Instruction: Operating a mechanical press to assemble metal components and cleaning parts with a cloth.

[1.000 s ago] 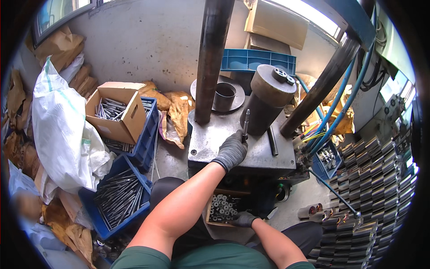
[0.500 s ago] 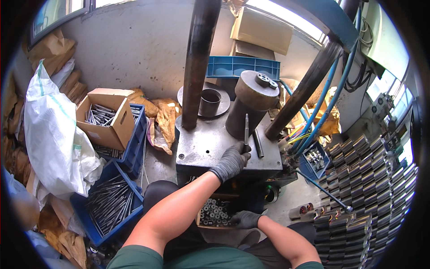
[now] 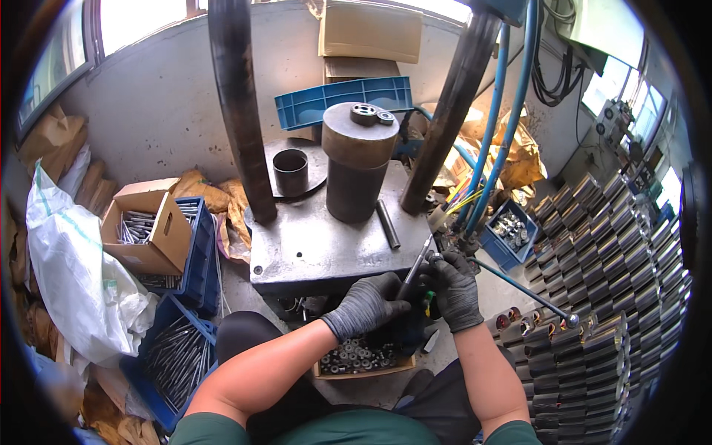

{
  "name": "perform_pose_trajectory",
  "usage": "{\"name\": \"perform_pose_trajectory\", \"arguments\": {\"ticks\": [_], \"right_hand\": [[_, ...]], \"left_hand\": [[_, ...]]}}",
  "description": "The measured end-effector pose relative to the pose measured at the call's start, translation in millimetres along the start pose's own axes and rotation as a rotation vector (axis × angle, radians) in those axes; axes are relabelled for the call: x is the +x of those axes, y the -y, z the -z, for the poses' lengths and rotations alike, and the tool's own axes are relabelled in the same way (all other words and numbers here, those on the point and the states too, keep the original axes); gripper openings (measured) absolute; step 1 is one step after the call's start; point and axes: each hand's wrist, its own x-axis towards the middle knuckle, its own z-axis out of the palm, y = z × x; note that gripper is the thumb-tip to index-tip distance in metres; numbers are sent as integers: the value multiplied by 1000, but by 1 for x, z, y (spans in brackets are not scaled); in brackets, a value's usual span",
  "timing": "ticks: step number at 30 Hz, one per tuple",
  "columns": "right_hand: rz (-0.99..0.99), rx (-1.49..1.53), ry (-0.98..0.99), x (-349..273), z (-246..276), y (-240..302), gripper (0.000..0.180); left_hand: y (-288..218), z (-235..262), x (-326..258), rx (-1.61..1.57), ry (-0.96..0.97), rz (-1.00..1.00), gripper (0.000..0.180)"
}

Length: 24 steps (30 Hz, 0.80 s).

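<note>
Both hands, in dark grey knit gloves, meet at the near edge of the grey steel press tabletop [image 3: 326, 248]. The left hand [image 3: 365, 305] has its fingers clenched around the lower end of a slim dark metal rod [image 3: 412, 268], which slants up and to the right over the tabletop's front corner. The right hand [image 3: 452, 291] sits just beside it, fingers curled toward the same rod near its middle — whether they actually pinch it or only touch it cannot be told. Something small and green shows between the two gloves, too hidden to name.

Below the hands, at the person's lap, lies a shallow cardboard tray of small metal rings [image 3: 361, 357].

On the tabletop stands a thick brown steel cylinder [image 3: 357, 172] with two small ring parts on its top face. A short dark steel pin [image 3: 387, 223] lies flat just right of its base. To the left, a short dark metal sleeve [image 3: 290, 172] stands upright on a round plate. Two heavy dark columns [image 3: 239, 111] rise from the tabletop at either side.

On the floor to the left are an open cardboard box of long metal pins [image 3: 144, 230], blue plastic crates [image 3: 182, 354] holding more pins, and a white sack [image 3: 74, 274]. To the right — stacked rows of dark metal tubes [image 3: 615, 297].
</note>
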Motion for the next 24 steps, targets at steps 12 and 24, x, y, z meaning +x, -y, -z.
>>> {"name": "perform_pose_trajectory", "arguments": {"ticks": [12,24], "right_hand": [[192,36,38,3,23,-5,25],[-95,105,31,-10,9,-5,26]], "left_hand": [[2,-19,11,365,85,-24,34],[10,-24,14,281,120,-76,35]]}}
